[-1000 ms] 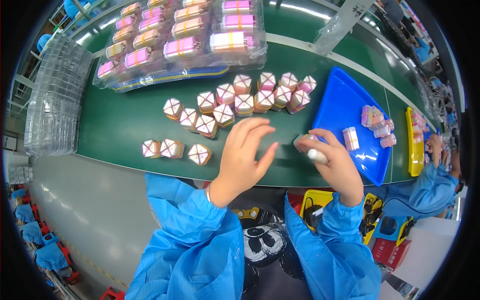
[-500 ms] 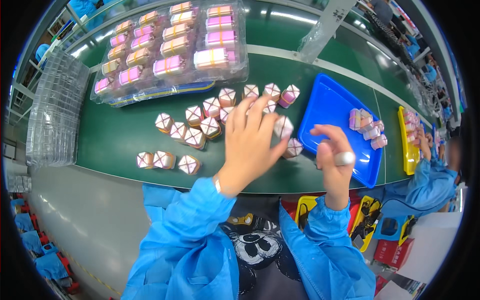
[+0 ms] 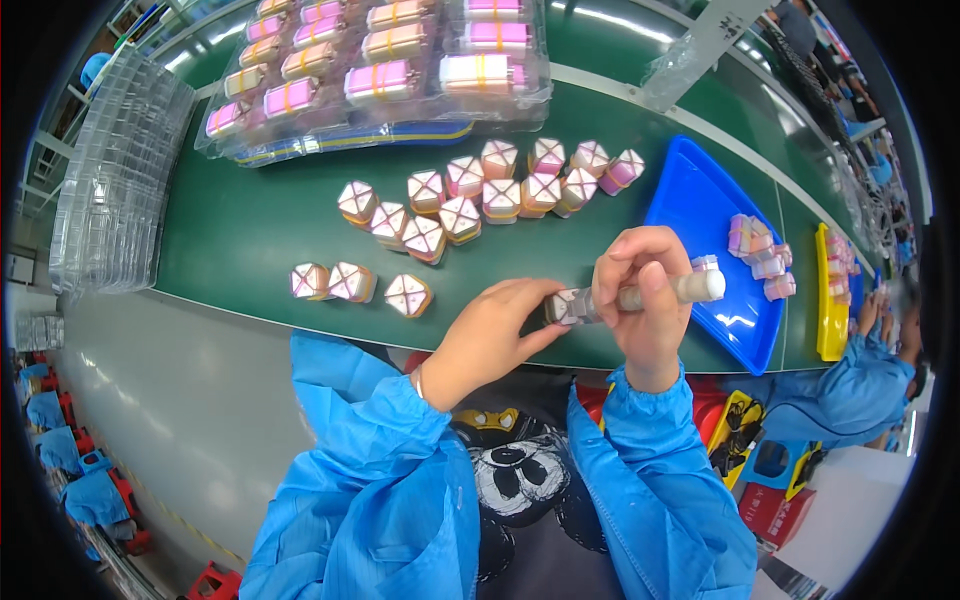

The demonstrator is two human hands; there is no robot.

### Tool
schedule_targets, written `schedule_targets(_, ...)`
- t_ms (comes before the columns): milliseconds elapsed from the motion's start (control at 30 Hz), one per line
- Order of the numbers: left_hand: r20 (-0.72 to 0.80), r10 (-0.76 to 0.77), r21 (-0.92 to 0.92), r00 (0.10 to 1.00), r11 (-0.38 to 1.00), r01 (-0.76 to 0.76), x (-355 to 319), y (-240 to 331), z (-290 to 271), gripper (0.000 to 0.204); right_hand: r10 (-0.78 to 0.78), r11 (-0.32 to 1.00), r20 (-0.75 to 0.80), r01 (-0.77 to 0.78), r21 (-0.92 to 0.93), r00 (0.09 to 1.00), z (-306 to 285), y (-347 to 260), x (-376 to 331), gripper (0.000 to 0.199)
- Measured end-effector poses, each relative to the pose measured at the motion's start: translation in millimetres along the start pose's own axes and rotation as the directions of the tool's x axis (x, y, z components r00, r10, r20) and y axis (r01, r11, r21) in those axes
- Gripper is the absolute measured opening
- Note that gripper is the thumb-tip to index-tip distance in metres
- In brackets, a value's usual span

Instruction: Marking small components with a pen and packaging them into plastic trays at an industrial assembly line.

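Hands since the earlier frame: left hand [image 3: 485, 335] has drawn back from the far blocks toward the near edge of the counter [image 3: 250, 230]; right hand [image 3: 648, 325] has swung its pale cylinder [image 3: 703, 287] down to point left.
Held block [image 3: 568, 307]: short, faceted, its whitish end marked with a dark cross; it sits near the counter's edge, between both hands.
Pale cylinder: smooth, rounded at its white right end, lying almost level; fingers hide part of it, and whether its tip touches the held block I cannot tell.
Block cluster [image 3: 462, 217]: many-sided upright pieces with crossed white tops and pinkish or tan sides, grouped on the far side.
Loose blocks [image 3: 408, 297]: three of the same shape, left and near.
Counter: flat, matt green, with a pale edge.
Blue tray [image 3: 672, 205]: glossy plastic, right of the hands, with pink-and-white banded blocks [image 3: 768, 262] inside.
Clear tray [image 3: 420, 122]: thin moulded plastic, far left, carrying rows of banded pieces.
Left hand pose: palm down, thumb and fingertips narrowed around the held block.
Right hand pose: wrist upright, fingers curled, thumb raised, gripping the pale cylinder.
Sleeves [image 3: 370, 490]: crinkled blue cloth, gathered at the wrists.
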State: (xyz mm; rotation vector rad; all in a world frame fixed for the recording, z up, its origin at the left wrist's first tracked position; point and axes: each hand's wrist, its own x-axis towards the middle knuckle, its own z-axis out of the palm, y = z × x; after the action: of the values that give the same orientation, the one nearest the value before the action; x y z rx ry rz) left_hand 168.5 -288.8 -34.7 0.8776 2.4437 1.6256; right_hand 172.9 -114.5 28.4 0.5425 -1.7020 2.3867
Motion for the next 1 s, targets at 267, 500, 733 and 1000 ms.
schedule_targets(267,-0.039,0.058,0.043,0.998,0.997,-0.056,-1.6,-3.1,3.5,0.039,0.067,0.997,0.023,-0.067,-0.027,0.997,11.1,4.7,0.7,0.025)
schedule_targets(500,-0.032,0.053,0.053,0.998,0.997,-0.052,-0.9,-1.4,2.2,0.037,0.051,0.986,0.034,-0.045,-0.16,0.998,11.7,8.7,-2.4,0.025)
schedule_targets(733,-0.017,0.058,0.046,0.998,0.997,-0.057,-1.7,-1.6,0.6,0.039,0.076,0.953,0.029,-0.064,-0.297,0.997,14.3,12.3,-2.6,0.032)
schedule_targets(1000,0.008,0.047,0.035,0.999,0.998,-0.048,2.9,0.7,1.3,0.042,-0.139,0.984,-0.019,0.14,0.107,0.99,-6.2,12.9,-1.2,0.027)
